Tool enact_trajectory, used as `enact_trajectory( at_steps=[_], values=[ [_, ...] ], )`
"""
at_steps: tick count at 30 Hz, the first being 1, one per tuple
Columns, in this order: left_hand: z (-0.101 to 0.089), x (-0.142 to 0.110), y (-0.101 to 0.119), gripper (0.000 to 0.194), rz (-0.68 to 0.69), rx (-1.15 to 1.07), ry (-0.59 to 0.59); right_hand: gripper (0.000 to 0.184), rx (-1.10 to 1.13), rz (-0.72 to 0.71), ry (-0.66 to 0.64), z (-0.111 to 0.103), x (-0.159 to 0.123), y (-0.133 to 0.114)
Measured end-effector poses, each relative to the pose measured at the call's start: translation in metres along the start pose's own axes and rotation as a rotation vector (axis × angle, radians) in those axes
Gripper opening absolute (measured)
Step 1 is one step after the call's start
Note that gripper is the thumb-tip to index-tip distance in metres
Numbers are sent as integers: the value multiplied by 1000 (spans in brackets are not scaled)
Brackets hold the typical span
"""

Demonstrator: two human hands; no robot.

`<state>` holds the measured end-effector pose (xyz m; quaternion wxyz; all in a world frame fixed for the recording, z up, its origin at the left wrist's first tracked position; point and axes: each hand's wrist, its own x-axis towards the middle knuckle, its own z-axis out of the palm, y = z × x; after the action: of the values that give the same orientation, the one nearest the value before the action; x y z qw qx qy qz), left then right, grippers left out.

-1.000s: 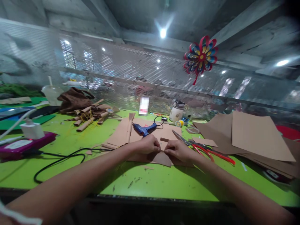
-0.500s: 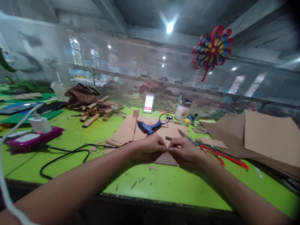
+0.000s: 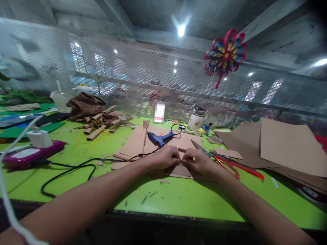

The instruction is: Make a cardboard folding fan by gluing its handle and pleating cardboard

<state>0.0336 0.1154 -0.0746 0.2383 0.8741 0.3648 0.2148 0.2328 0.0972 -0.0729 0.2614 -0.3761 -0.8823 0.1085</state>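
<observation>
My left hand (image 3: pixel 168 158) and my right hand (image 3: pixel 197 161) meet close together over a piece of brown paper (image 3: pixel 180 170). Fingertips of both hands pinch the paper's far edge, with the rest of it hanging toward me. Just beyond them a blue glue gun (image 3: pixel 160 139) lies on larger brown sheets (image 3: pixel 133 141). Left of the glue gun is a rolled paper tube with a fringed end (image 3: pixel 143 136). Beside my right hand rest scissors with red handles (image 3: pixel 227 165), blades pointing away to the left.
A purple power strip (image 3: pixel 35 153) with a white plug and a black cable sits at the left. Several paper rolls (image 3: pixel 95 132) lie behind it. A white jar (image 3: pixel 196 119) and yellow tape roll (image 3: pixel 199 132) stand at the back. Stacked brown sheets (image 3: pixel 291 146) cover the right side.
The view shifts right and then partly back. Both hands stay pinched on the brown paper, with only small finger movements; my fingertips remain close together.
</observation>
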Motion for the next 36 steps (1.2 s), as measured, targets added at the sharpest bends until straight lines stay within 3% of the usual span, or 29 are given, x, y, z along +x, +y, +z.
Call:
enact_trajectory(
  at_steps=[6,11,16,27,36],
  values=[
    [0,1,-5,18,-38,8,-21,14,60,-23,-64,1,-1,8],
    [-1,1,-6,20,-51,-2,-41,12,173,89,-90,-2,1,6],
    [-2,0,-4,26,-47,5,-30,10,140,138,-48,-1,1,3],
    [-10,-1,-12,26,-13,24,-66,10,36,-46,4,3,-1,5],
    [-11,0,-14,20,-53,3,-118,12,9,-71,9,1,-1,6]
  ],
)
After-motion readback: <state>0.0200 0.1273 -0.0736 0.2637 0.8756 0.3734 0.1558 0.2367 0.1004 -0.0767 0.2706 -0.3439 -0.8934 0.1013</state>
